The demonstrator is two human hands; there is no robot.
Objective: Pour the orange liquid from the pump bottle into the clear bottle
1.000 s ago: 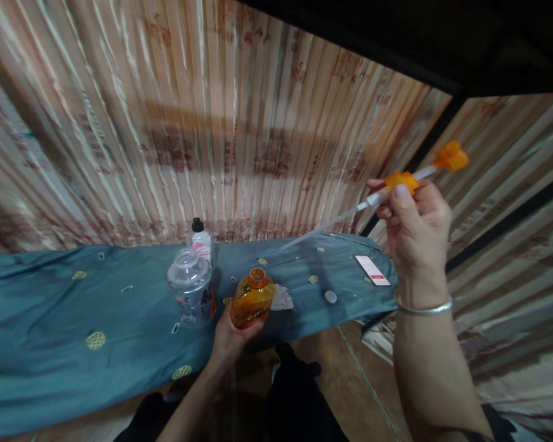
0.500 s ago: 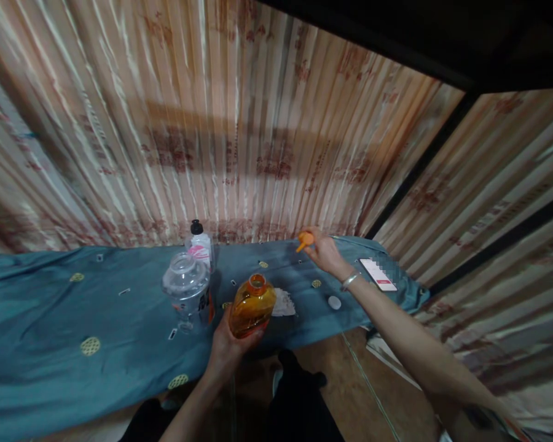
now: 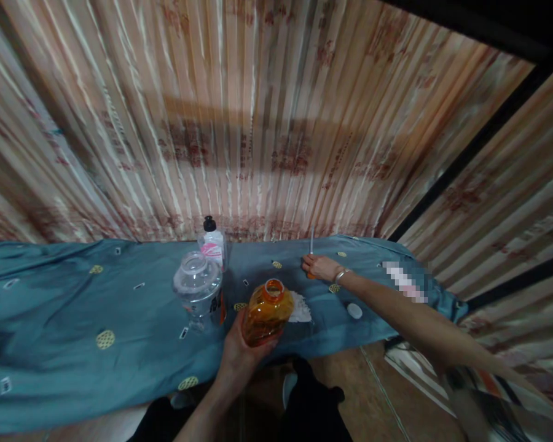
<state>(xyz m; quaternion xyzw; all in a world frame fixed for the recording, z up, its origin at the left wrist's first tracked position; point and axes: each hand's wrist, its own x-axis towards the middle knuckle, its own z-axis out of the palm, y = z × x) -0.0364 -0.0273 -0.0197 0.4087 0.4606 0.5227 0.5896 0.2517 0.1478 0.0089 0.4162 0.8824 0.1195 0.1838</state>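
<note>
My left hand [image 3: 246, 347] is wrapped round the lower part of an amber, see-through bottle [image 3: 268, 314]. Its mouth is uncapped and faces up, and it is held over the table's near side. Farther right and back, my right hand [image 3: 321, 268] is closed on an orange pump head [image 3: 310, 275]. Most of the pump is hidden by the fingers, while its pale tube [image 3: 311, 239] points upward. Behind the bottle's right side lies a crumpled white tissue [image 3: 300, 308]. A small white round lid [image 3: 354, 310] is on the cloth below my right forearm.
A clear plastic jar [image 3: 197, 287] stands left of the amber bottle, with a black-capped bottle [image 3: 214, 244] behind it. A blurred-out phone [image 3: 404, 281] lies at the right. The blue patterned cloth [image 3: 138, 331] covers the table; a pleated curtain [image 3: 258, 123] hangs behind.
My right hand has lowered toward the cloth and turned the pump so its tube points up. My left hand still holds the amber bottle. The view has swung slightly left.
</note>
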